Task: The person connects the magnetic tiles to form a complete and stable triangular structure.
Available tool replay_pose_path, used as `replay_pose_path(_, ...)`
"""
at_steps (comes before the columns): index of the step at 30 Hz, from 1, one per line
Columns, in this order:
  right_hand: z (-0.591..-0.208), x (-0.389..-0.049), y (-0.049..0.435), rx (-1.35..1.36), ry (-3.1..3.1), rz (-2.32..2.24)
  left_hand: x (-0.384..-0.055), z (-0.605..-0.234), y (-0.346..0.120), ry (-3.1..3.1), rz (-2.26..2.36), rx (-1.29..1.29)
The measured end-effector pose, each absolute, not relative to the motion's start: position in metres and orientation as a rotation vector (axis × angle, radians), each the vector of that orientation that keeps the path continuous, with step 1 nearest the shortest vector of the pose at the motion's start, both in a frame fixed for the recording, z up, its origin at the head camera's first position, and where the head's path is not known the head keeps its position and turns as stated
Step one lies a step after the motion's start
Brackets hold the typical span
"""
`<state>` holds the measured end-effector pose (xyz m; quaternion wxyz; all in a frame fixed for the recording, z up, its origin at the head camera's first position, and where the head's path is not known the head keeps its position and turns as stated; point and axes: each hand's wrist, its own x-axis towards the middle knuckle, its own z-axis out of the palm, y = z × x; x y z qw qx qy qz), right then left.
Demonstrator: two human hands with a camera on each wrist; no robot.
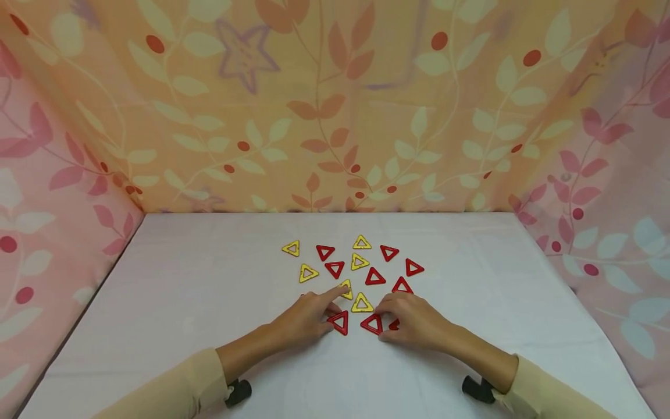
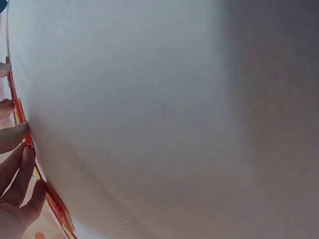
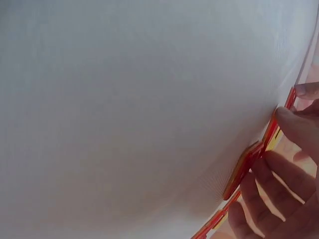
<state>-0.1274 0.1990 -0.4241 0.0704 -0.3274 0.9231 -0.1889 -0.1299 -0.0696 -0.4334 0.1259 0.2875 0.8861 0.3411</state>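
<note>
My left hand [image 1: 307, 317] pinches a red triangle [image 1: 345, 323] at its left side between thumb and a curled finger. Its index finger reaches out over a yellow triangle [image 1: 348, 294]. To the right, my right hand [image 1: 417, 320] holds another red triangle [image 1: 373, 330] by its right edge, thumb below and index finger above. Part of one more red piece [image 1: 394, 325] shows under that palm; the rest is hidden. Between the hands lies a yellow triangle [image 1: 362, 309]. Both wrist views catch the fingers and red edges only at the frame's side.
Farther back, several red and yellow open-centred triangles lie flat and apart, among them a yellow one [image 1: 297, 249] at the left and a red one [image 1: 409, 268] at the right. A white cloth [image 1: 183, 279] covers the table. Patterned fabric [image 1: 324, 87] hangs behind and at both sides.
</note>
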Motion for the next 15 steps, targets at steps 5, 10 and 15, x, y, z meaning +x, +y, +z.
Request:
replay_pose_path(5, -0.4213, -0.1292, 0.199, -0.999, 2.699, -0.582, -0.1289, -0.4309, -0.0687, 2.598, 0.94, 0.846)
replay_pose_path(10, -0.4183, -0.1306, 0.1982, -1.038, 2.65, -0.513, -0.1276, -0.4308, -0.0682, 2.568, 0.964, 0.842)
replay_pose_path(15, -0.4177, -0.1297, 0.1962, -1.126, 2.609, -0.493, -0.1251, -0.4303, -0.0673, 2.545, 0.992, 0.836)
